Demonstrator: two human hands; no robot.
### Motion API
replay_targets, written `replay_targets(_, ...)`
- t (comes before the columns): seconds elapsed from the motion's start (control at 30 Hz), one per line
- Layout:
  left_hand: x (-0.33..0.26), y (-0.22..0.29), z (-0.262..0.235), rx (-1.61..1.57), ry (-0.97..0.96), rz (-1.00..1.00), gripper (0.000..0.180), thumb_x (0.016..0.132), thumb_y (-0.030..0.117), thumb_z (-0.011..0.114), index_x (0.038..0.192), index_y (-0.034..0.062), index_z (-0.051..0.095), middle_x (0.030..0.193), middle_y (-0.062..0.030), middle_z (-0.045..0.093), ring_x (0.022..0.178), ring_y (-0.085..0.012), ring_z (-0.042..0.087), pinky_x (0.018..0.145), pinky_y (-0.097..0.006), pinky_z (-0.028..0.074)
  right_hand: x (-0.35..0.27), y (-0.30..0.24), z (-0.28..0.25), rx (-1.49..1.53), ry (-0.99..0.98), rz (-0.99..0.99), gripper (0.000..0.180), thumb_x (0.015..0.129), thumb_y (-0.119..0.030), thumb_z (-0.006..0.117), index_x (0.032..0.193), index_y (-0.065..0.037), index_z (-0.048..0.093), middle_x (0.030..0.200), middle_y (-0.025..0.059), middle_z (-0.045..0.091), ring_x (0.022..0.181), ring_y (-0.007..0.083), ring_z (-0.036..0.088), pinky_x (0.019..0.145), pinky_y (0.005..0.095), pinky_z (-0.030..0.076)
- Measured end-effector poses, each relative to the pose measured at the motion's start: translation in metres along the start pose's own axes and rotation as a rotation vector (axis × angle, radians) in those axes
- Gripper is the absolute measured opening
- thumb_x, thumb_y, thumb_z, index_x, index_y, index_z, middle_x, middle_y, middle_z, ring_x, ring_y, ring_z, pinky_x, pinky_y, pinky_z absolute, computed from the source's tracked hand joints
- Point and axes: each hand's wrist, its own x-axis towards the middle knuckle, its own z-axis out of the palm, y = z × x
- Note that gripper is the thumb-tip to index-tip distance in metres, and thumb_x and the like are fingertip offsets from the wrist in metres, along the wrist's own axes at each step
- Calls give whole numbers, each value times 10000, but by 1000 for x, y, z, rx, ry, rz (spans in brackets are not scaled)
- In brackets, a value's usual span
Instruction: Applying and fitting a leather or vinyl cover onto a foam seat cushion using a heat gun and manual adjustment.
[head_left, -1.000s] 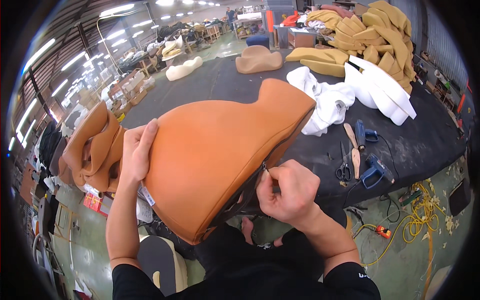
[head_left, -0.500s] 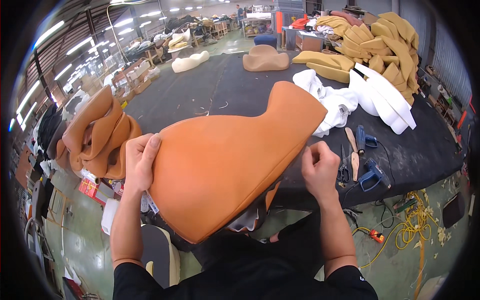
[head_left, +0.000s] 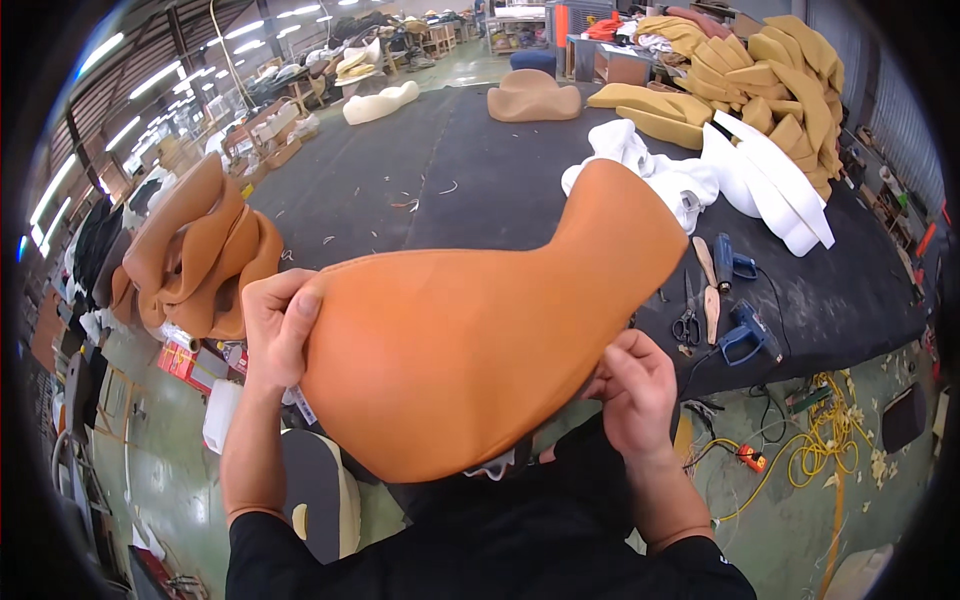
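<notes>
An orange-tan leather upholstery cover [head_left: 450,350], broad at the left and narrowing to a raised upper-right end, is held up before me over the near table edge. My left hand [head_left: 280,330] is closed on its left edge, thumb on the front face and fingers behind. At the lower right edge, my right hand [head_left: 638,395] pinches the seam side, its fingertips partly hidden behind the leather. A small white tag [head_left: 302,405] hangs by the left edge. Some dark and grey material shows beneath the cover's bottom edge; most of its underside is hidden.
Two blue heat guns [head_left: 745,335], scissors [head_left: 687,322] and wooden-looking tools [head_left: 711,312] lie right on the black table [head_left: 350,190]. White fabric [head_left: 690,180] and mustard cushions [head_left: 760,80] lie beyond. Similar tan pieces [head_left: 200,250] are stacked left. A yellow cable [head_left: 825,440] coils on the floor.
The cover has tilted, its narrow end moving right and its front face turning more toward me. My right hand has moved slightly down, its fingers now tucked at the edge.
</notes>
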Motion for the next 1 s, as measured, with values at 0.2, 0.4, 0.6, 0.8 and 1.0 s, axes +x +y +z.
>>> replay_targets(0.2,13,27,-3,10,28,96,608,925,508,745,948,-100,732,733,-22,649,688,-83,584,605,-261,447,12,-32,24,124,65,-8,207,1048,-182,657,1126,9,647,986,103,747,829,154,730,682,279,613)
replay_targets(0.4,46,27,-5,64,70,280,609,893,518,759,977,-84,733,775,-83,710,700,-136,655,654,-290,496,40,-32,16,248,-15,119,240,1056,-262,635,1186,-75,709,1064,10,747,963,130,672,806,312,523)
replay_targets(0.6,42,-65,36,328,-8,450,532,812,480,769,971,-27,742,830,-146,725,734,-299,633,722,-396,506,55,45,-14,438,27,432,418,1082,-241,569,1431,-12,571,1359,90,692,1223,211,658,1006,369,516)
replay_targets(0.8,3,-118,70,433,-144,378,599,827,630,740,940,42,735,801,-128,698,710,-328,612,696,-408,484,34,109,-58,321,295,517,283,1075,-212,588,1299,-45,632,1211,68,741,1053,178,708,938,365,552)
replay_targets(1.0,15,-110,78,417,-137,309,579,812,588,757,961,29,733,810,-116,705,702,-304,588,725,-388,484,23,110,-91,521,34,366,340,1076,-192,543,1339,20,581,1273,130,713,1187,252,664,1050,415,512)
